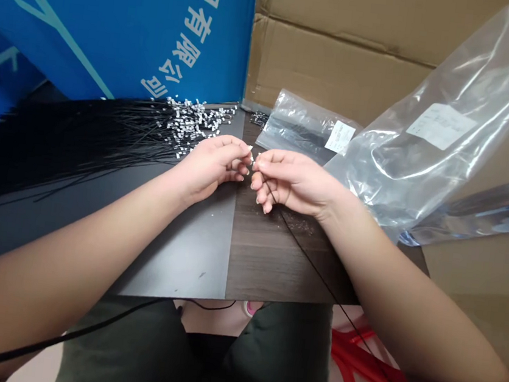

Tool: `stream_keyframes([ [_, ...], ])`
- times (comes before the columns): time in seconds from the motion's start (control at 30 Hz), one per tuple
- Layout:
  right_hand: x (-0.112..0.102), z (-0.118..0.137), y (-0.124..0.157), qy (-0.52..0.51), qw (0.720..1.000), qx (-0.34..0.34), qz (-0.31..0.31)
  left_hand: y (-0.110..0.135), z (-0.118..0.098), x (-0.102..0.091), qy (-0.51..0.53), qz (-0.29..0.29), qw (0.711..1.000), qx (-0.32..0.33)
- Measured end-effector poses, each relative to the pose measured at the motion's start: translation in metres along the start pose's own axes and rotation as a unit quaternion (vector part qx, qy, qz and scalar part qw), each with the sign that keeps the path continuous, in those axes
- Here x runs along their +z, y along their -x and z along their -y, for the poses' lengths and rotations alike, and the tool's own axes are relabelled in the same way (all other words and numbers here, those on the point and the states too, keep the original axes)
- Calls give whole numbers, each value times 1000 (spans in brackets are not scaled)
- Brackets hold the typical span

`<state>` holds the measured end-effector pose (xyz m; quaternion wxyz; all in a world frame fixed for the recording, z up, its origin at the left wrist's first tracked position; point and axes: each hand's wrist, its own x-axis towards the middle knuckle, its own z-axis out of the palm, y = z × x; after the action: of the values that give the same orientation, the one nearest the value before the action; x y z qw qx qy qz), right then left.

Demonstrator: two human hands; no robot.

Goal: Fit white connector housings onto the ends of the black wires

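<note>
My left hand (215,165) and my right hand (292,180) meet fingertip to fingertip over the dark table (210,253). The left fingers pinch a small white connector (250,149). The right fingers pinch the end of a thin black wire (314,265), which trails back over the table edge toward my lap. A heap of small white connectors (193,124) lies just beyond the left hand, at the ends of a big bundle of black wires (58,141) spread to the left.
Clear plastic bags: a small labelled one (305,129) behind the hands, a large one (441,126) at right. A blue printed board (117,22) and cardboard boxes (343,54) stand behind. A red frame (363,369) sits below the table edge.
</note>
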<state>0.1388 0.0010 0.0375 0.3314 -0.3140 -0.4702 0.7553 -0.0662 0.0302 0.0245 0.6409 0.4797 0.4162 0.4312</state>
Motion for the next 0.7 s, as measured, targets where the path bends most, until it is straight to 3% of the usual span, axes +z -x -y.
stream_keyframes([
  [0.13,0,-15,-16,-1,999,8,-46,0,-2,0,4,-11,1000,2],
  [0.37,8,-3,-11,-15,991,23,-134,-2,0,-3,19,-28,999,-1],
  [0.7,5,-7,-12,3,991,20,-135,-4,1,-5,16,-28,999,3],
])
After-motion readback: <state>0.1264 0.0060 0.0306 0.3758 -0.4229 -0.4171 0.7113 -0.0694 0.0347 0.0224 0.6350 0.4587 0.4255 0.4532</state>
